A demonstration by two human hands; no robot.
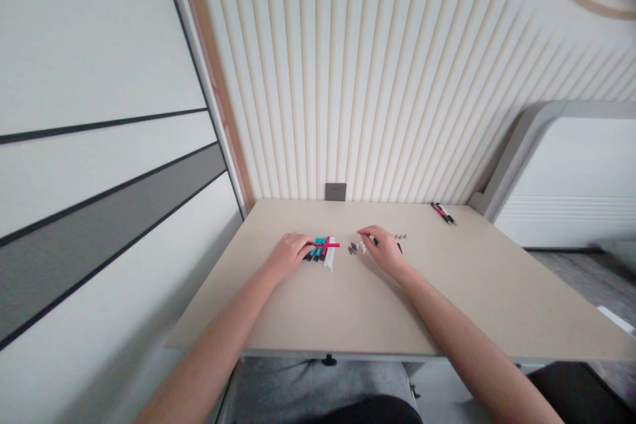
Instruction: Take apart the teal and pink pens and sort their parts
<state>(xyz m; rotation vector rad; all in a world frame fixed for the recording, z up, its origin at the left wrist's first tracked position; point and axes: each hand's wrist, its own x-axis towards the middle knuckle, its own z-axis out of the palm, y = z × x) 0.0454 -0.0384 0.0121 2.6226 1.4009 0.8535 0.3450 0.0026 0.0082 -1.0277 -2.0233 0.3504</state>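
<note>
My left hand is closed, thumb and fingers pinching a pink pen barrel with a dark end, which points right. Beneath it on the table lie several teal and black pen barrels, another pink one among them, and a bundle of thin white sticks like pen refills. To the right, my right hand hovers low with thumb and fingertips pinched together; whatever is between them is too small to make out. Small dark grey pieces and small white pieces lie by its fingertips. Black parts are partly hidden behind this hand.
Small grey pieces lie beyond my right hand. Pens, pink-black and white-black, rest at the back right of the beige table. A dark wall socket sits behind the table's back edge. A white cabinet panel stands at the left.
</note>
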